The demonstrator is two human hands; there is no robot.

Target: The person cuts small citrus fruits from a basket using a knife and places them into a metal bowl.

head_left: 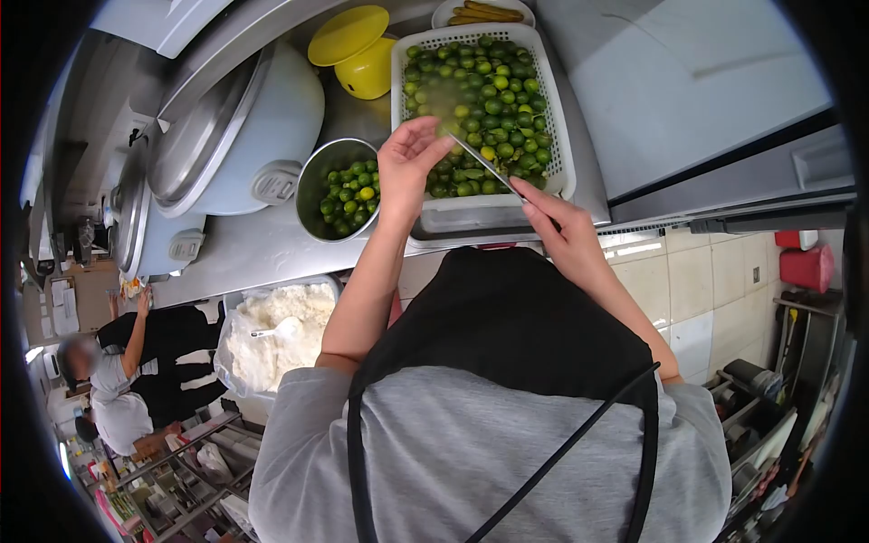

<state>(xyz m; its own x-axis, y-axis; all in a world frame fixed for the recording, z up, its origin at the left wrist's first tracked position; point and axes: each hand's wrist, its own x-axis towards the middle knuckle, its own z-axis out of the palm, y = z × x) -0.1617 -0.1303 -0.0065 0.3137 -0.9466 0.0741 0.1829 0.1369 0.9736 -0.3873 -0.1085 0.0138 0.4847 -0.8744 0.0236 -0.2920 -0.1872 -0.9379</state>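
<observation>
My right hand (559, 222) grips a thin metal tool (486, 163), which slants up and left over a white perforated basket (563, 136) full of small green limes (493, 106). At the tool's far end, my left hand (412, 158) is raised with its thumb and fingers brought together; what they pinch, if anything, is too small to name. Left of that hand stands a round metal pot (308, 193) holding more limes (348, 199), a few of them yellowish.
Two large rice cookers (290, 118) stand on the left of the steel counter (244, 253). A yellow container (367, 72) is behind the pot. Below the counter is a tub of white grains (294, 312) with a scoop. Co-workers (122, 389) stand at the far left.
</observation>
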